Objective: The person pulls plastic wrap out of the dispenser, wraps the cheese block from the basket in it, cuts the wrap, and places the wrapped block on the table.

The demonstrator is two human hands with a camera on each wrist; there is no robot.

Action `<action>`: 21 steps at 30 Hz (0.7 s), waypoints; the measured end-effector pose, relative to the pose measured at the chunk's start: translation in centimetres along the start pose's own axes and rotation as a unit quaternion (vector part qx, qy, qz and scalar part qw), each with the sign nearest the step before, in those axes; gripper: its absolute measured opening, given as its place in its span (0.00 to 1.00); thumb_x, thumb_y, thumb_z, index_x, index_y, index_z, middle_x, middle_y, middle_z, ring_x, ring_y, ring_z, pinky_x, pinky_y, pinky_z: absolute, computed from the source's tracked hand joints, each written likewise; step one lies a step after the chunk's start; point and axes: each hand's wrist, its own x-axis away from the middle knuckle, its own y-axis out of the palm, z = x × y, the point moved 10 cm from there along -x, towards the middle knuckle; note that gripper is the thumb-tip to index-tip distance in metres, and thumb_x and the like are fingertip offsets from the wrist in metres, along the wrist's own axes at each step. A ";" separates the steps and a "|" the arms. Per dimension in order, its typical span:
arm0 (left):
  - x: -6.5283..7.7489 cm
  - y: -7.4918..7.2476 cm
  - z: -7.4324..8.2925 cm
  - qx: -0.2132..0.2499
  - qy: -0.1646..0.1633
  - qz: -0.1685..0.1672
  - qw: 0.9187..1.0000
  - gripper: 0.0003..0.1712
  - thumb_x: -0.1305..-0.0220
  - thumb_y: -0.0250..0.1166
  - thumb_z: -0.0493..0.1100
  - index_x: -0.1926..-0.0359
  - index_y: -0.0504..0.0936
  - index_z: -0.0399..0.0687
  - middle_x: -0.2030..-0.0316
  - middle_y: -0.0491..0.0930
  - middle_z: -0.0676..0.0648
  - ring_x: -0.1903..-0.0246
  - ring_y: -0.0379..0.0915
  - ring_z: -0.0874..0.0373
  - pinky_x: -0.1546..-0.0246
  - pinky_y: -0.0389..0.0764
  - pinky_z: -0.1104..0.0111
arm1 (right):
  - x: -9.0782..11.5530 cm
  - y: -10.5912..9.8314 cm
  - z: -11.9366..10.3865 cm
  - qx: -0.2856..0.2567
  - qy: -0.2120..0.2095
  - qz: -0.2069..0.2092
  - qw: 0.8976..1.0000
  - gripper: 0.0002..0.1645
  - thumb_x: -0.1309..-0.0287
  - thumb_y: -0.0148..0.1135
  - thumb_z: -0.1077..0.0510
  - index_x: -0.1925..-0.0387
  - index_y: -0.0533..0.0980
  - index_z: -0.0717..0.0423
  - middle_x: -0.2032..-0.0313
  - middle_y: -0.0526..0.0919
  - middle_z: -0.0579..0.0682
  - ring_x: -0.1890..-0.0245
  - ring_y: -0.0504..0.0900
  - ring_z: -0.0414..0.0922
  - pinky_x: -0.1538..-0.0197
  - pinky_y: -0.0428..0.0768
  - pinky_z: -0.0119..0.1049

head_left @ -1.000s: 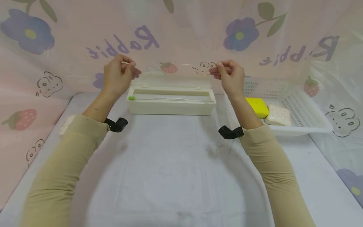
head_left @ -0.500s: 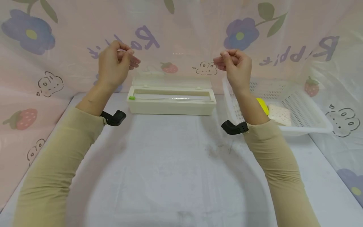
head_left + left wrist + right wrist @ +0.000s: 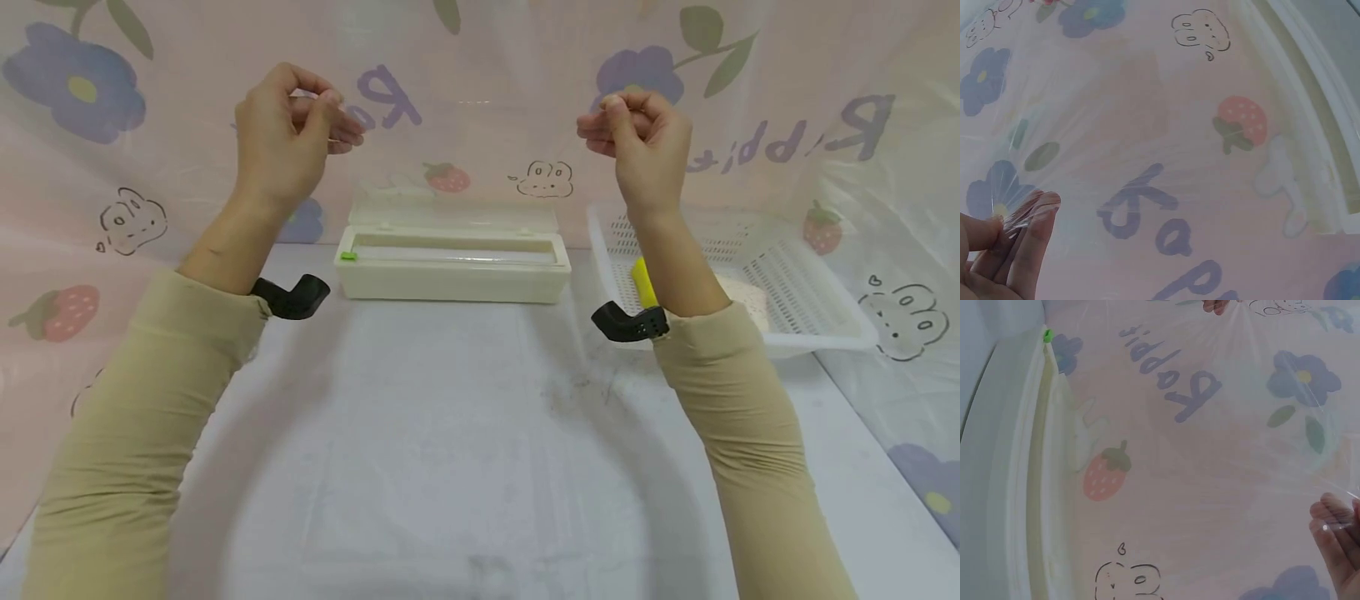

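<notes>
Up above the dispenser, my left hand (image 3: 281, 142) pinches one side of a sheet of clear cling film (image 3: 1072, 178) between thumb and fingers. My right hand (image 3: 651, 154) pinches the other side. Fine creases fan out through the film (image 3: 1307, 478) from each hand in the wrist views. In the head view the sheet is almost invisible against the curtain. Behind and below the hands stands a long cream cling film dispenser (image 3: 453, 285). Its clear lid (image 3: 453, 218) is raised, and a green slider (image 3: 348, 256) sits at its left end.
At the right stands a white slotted basket (image 3: 825, 343). In it are a yellow block (image 3: 643, 283) and a pale speckled block (image 3: 752, 298), both partly behind the right forearm. A printed curtain (image 3: 480, 50) hangs behind the white-covered table (image 3: 450, 467).
Both hands have risen and moved apart, away from the dispenser, keeping their pinch. The left forearm now hides the pale block at the left. The dispenser and basket stay in place.
</notes>
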 end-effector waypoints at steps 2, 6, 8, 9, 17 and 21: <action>0.0 -0.2 0.4 0.015 0.004 0.004 1.000 0.05 0.31 0.55 0.39 0.66 0.71 0.52 0.82 0.81 0.66 0.76 0.81 0.68 0.69 0.80 0.82 | -0.1 0.0 -0.5 -0.007 -0.004 0.003 1.000 0.05 0.39 0.59 0.66 0.71 0.78 0.62 0.77 0.86 0.49 0.75 0.86 0.43 0.67 0.83 0.28; 0.0 -0.6 1.2 0.030 0.016 0.010 0.999 0.05 0.31 0.55 0.39 0.66 0.71 0.53 0.81 0.81 0.65 0.76 0.81 0.68 0.68 0.80 0.81 | -0.1 0.1 -1.4 -0.023 -0.015 0.006 1.000 0.05 0.39 0.59 0.67 0.71 0.78 0.63 0.77 0.86 0.51 0.75 0.86 0.44 0.66 0.83 0.29; 0.1 -0.8 1.7 0.033 0.023 0.015 0.999 0.06 0.31 0.55 0.39 0.66 0.71 0.54 0.81 0.82 0.66 0.75 0.81 0.67 0.68 0.80 0.81 | -0.1 0.1 -1.9 -0.032 -0.023 0.006 0.999 0.05 0.39 0.60 0.67 0.70 0.78 0.64 0.77 0.86 0.52 0.75 0.86 0.44 0.66 0.84 0.29; 0.1 -0.9 1.9 0.034 0.028 0.017 0.999 0.06 0.31 0.56 0.39 0.66 0.72 0.54 0.81 0.82 0.66 0.75 0.81 0.67 0.68 0.80 0.81 | 0.0 0.1 -2.1 -0.038 -0.027 0.004 0.999 0.05 0.40 0.60 0.67 0.70 0.78 0.65 0.77 0.86 0.53 0.75 0.86 0.45 0.66 0.84 0.30; 1.0 -1.5 3.3 0.041 0.043 0.020 0.998 0.03 0.32 0.57 0.40 0.65 0.75 0.52 0.79 0.84 0.64 0.74 0.82 0.66 0.66 0.80 0.80 | 0.9 -0.2 -3.8 -0.071 -0.038 0.008 0.997 0.04 0.40 0.60 0.69 0.70 0.77 0.68 0.75 0.86 0.57 0.73 0.86 0.47 0.65 0.84 0.32; 2.2 -1.7 3.8 0.044 0.064 0.008 0.997 0.03 0.32 0.57 0.39 0.63 0.77 0.49 0.77 0.85 0.60 0.73 0.83 0.63 0.65 0.81 0.79 | 1.8 -0.4 -4.2 -0.057 -0.036 0.001 0.998 0.04 0.40 0.59 0.69 0.69 0.78 0.67 0.74 0.87 0.55 0.73 0.87 0.46 0.65 0.84 0.30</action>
